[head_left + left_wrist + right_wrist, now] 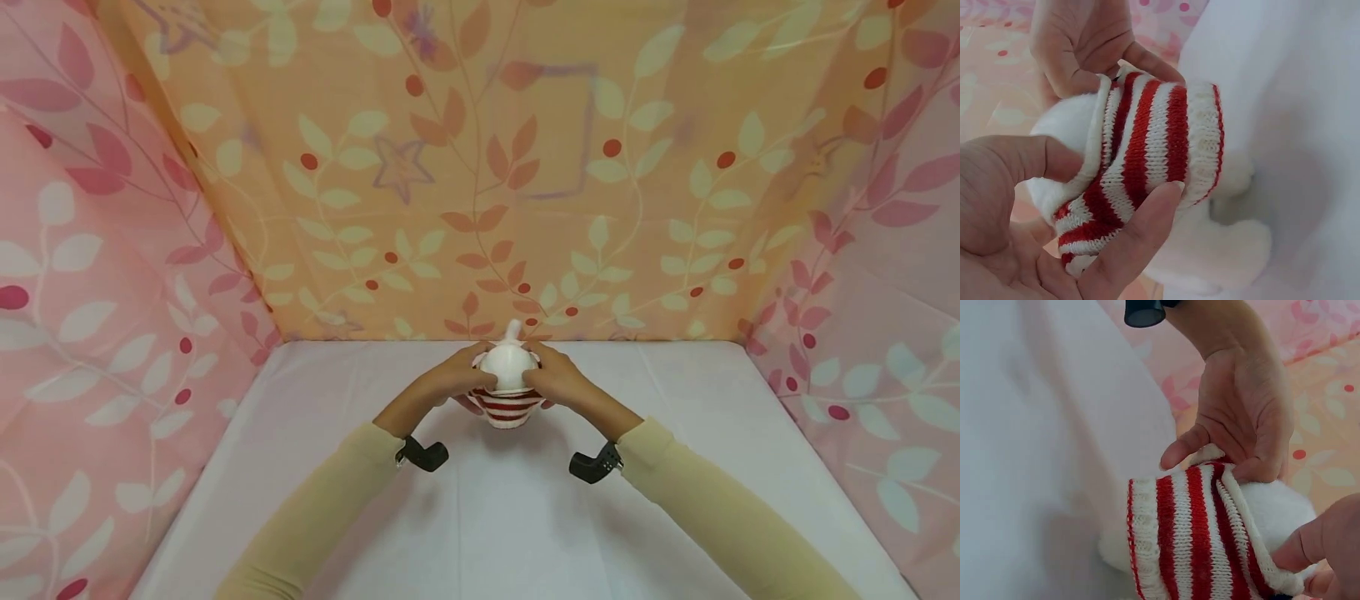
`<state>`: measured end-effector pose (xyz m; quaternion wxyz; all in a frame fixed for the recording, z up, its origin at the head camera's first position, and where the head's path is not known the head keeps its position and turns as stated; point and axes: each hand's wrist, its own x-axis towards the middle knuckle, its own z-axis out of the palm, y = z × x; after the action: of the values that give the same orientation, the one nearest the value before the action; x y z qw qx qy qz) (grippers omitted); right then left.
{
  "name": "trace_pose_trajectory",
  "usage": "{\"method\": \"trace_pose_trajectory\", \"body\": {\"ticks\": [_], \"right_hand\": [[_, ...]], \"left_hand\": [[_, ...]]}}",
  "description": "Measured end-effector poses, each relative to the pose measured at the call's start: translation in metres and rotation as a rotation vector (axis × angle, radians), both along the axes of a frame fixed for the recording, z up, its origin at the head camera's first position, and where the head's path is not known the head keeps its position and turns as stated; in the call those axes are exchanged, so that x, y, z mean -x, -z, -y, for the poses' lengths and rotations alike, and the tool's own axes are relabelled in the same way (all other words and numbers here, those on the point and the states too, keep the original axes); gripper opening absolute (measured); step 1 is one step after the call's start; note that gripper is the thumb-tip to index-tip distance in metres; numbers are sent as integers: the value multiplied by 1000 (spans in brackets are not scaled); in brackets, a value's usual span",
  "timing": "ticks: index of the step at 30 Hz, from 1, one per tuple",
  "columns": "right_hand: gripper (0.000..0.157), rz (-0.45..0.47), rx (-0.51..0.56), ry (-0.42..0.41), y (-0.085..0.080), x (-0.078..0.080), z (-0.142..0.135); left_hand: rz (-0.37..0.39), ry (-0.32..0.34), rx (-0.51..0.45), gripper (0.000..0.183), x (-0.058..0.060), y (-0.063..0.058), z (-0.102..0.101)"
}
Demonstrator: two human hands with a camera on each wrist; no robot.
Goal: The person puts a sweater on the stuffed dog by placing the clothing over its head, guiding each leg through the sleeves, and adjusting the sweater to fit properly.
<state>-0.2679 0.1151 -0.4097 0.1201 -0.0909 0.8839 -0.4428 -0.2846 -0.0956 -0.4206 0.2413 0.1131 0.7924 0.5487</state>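
A white plush toy (508, 365) is held between both hands at the far middle of the table. Around its body sits a red-and-white striped knitted sweater (510, 407), its cream ribbed hem toward the wearer. The left hand (456, 375) pinches the sweater's rolled collar edge, thumb over the knit. On the opposite side, the right hand (561, 377) grips the same edge with thumb and fingers. In the left wrist view, stubby white plush limbs (1235, 247) show below the hem. A thin white part (513, 329) sticks up behind the toy's rounded top.
A white cloth (510, 517) covers the table. Patterned leaf fabric stands as a back wall (480, 167) and as side walls at left (97, 292) and right (885, 333). Black wrist cameras hang at the left wrist (424, 455) and the right wrist (594, 463).
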Motion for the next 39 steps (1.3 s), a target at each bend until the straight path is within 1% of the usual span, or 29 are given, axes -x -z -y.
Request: {"method": "trace_pose_trajectory", "body": {"ticks": [5,10,13,18,22,25,32,35,39], "right_hand": [[55,-22,65,46,9,-1,-3],[53,-63,130,60,17,-1,-6],[52,-52,172,72,20,0,-8],[54,7,238,96,19,0,-12],[56,20,267,96,17,-1,-12],[56,17,265,109,17,-2,-12],[56,2,294,148,23,-3,-12],[56,8,317,152,25,-2,-12],[57,23,346,159,28,0,-13]], "left_hand": [[16,-37,-51,61,1,8,0],[34,-51,-100,57,0,15,2],[45,-60,-133,56,1,18,4],[59,-88,-159,58,0,18,6],[51,-107,-161,60,-1,15,5],[46,-120,-155,62,-1,16,4],[54,-111,-193,64,1,24,5],[44,-97,-204,65,2,28,6],[44,-75,-225,66,2,31,9]]}}
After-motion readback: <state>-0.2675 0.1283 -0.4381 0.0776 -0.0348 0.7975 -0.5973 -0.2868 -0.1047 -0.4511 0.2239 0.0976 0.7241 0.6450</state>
